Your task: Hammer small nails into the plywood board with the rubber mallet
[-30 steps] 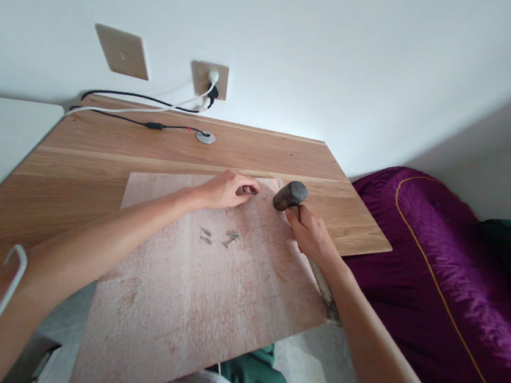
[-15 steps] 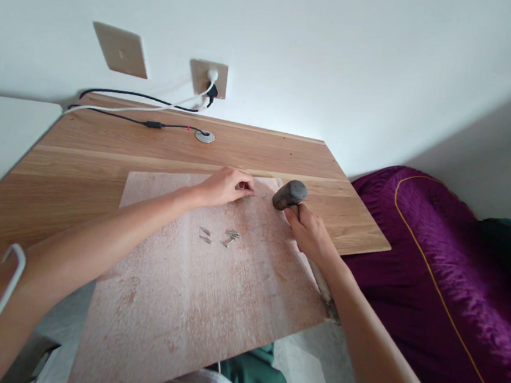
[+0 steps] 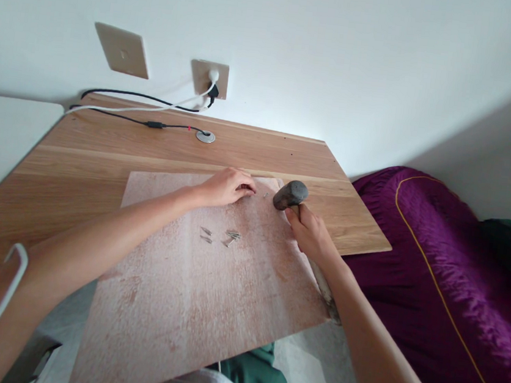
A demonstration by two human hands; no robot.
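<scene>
My right hand (image 3: 312,230) grips a hammer (image 3: 290,195) near its dark, blunt head, which hovers at or just over the board's far right part. The handle runs back under my forearm. On the far part of the pale reddish wooden board (image 3: 155,303), my left hand (image 3: 227,187) is closed with thumb and fingertips together; whatever is between them is too small to make out. Just right of those fingertips, a small nail (image 3: 265,195) shows on the board. Several loose nails (image 3: 232,236) lie in two small groups near the board's middle.
Under the board is a wooden desk (image 3: 105,137), with cables (image 3: 155,125) along its back and a wall socket (image 3: 209,78) above. A white panel (image 3: 6,151) stands at left. Purple fabric (image 3: 411,283) covers something on the right. My green-clothed leg (image 3: 257,376) is below the board.
</scene>
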